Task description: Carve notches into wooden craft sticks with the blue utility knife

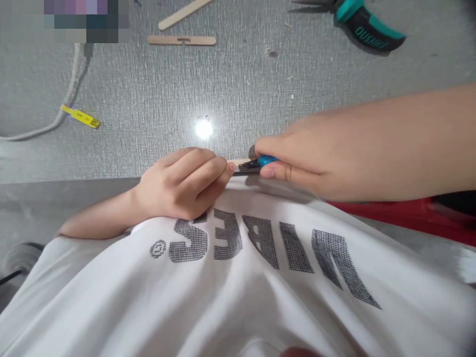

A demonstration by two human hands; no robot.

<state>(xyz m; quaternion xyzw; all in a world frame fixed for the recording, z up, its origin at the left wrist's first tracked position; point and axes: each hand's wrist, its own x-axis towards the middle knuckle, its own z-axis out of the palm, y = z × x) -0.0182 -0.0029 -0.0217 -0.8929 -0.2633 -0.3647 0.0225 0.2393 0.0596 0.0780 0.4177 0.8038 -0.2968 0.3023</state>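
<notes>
In the head view, the left hand is at the near edge of the desk, its fingers bunched narrow and holding a pale strip; its thumb is hidden. The strip lies at the desk's edge, just above the white shirt, and only a short length of it shows between the two hands. The right hand has its fingers closed around a blue tool, whose dark tip points left and meets the strip near the left fingertips; too little of the tool shows to tell its kind. Farther back on the desk, well apart from the hands, lie a notched stick and, just beyond it, a plain stick set at a slant and cut off by the picture's top edge. Pliers with black and teal grips lie at the far right, partly out of view. At the left a pale cable curves over the desk, with a yellow tag around it. Small chips are scattered between the sticks and the pliers.
</notes>
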